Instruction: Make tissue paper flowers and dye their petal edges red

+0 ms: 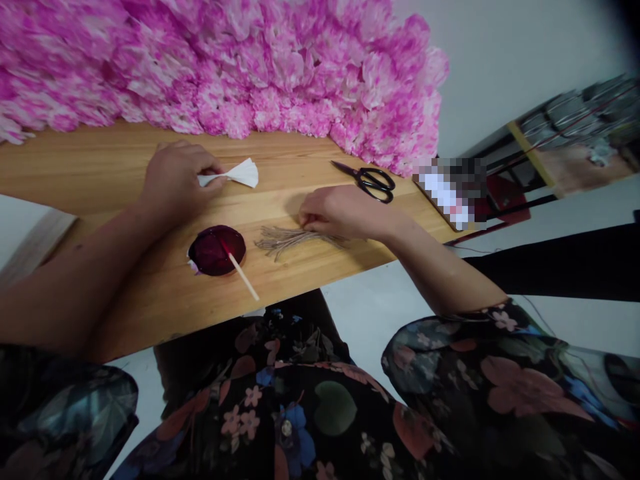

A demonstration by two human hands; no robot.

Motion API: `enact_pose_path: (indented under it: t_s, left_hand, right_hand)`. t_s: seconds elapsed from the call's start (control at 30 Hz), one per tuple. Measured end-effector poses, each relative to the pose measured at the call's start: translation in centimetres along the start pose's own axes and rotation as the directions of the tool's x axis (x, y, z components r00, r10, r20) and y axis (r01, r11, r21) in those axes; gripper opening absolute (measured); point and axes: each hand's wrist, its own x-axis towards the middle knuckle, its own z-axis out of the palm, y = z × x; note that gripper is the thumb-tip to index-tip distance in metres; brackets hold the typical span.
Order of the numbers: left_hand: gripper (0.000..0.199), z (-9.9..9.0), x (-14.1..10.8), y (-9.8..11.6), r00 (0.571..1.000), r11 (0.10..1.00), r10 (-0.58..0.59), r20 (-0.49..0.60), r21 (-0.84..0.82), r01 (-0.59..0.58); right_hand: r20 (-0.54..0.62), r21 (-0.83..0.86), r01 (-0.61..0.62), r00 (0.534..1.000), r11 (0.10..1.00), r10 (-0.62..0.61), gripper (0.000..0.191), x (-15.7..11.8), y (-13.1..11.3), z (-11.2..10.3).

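Note:
Between the fingers of my left hand (183,175) is a white pleated piece (243,174), pinched at its narrow middle and fanning out to the right. My right hand (333,212) is over a bundle of thin brown strings (280,241), its fingertips closed at the top of the bundle; whether they grip a strand is too small to tell. Below my left hand sits a round dish of dark red liquid (213,251), with a pale wooden stick (245,277) leaning out over its rim. Black-handled scissors (367,179) lie just beyond my right hand.
Pink and white artificial flowers (240,67) fill the back of the wooden table (150,303). A pale block (30,230) is at the left edge. A partly blurred flat device (440,197) lies at the right end. Farther right stands a shelf (575,170) with wrapped bundles.

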Motion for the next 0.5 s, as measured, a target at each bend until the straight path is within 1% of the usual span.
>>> enact_pose_path:
  t_s: [0.07,0.13,0.17,0.23,0.3,0.37,0.43,0.5]
  left_hand:
    - [0.026,0.0,0.0,0.0,1.000,1.000,0.010,0.012,0.015,-0.011]
    - [0.024,0.0,0.0,0.0,1.000,1.000,0.010,0.001,0.020,-0.010]
    - [0.023,0.0,0.0,0.0,1.000,1.000,0.009,-0.011,0.019,-0.009]
    - [0.021,0.0,0.0,0.1,1.000,1.000,0.005,-0.029,0.005,-0.004]
    - [0.021,-0.1,0.0,0.2,0.999,1.000,-0.014,-0.033,-0.022,0.013]
    - [0.021,-0.2,-0.1,0.4,0.998,0.998,-0.051,-0.032,-0.050,0.050]
    - [0.021,-0.3,-0.1,0.5,0.996,0.994,-0.086,-0.035,-0.076,0.083]
    - [0.021,-0.3,-0.2,0.4,0.994,0.990,-0.102,-0.050,-0.100,0.097]
  right_hand:
    - [-0.015,-0.016,-0.013,1.000,1.000,0.013,0.014,0.1,-0.3,0.2]
    - [-0.057,0.031,-0.030,0.998,0.999,0.031,0.012,0.5,-0.1,0.5]
    - [-0.085,0.092,-0.039,0.995,0.995,0.046,0.009,0.7,0.2,0.6]
    - [-0.143,0.275,-0.047,0.986,0.960,0.089,0.004,1.2,1.0,0.7]
    - [-0.187,0.483,-0.032,0.973,0.875,0.138,0.004,2.0,1.9,0.8]
    - [-0.213,0.638,-0.002,0.960,0.770,0.179,0.007,2.8,2.6,0.9]
    - [-0.232,0.726,0.019,0.948,0.687,0.219,0.011,3.6,2.9,1.0]
    - [-0.234,0.773,0.027,0.941,0.634,0.246,0.014,4.1,3.1,1.2]
